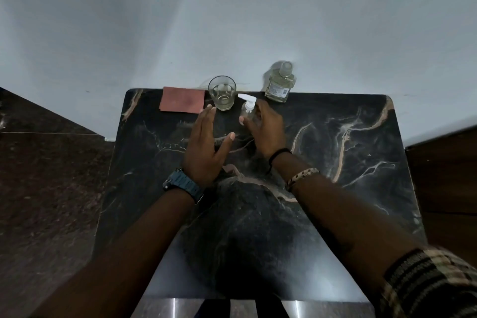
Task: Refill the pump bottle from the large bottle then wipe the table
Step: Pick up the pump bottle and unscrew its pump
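Right hand (pixel 267 128) around pump bottle (pixel 247 108) — left hand (pixel 204 148) flat, empty

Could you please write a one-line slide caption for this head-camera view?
Right hand grasps the pump bottle on the marble table; open left hand hovers beside the glass.

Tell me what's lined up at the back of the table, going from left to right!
Pink cloth → drinking glass → pump bottle, with the right hand wrapped around it → large bottle. The open left hand hovers nearer the camera, below the cloth and glass, so it is left out of the line.
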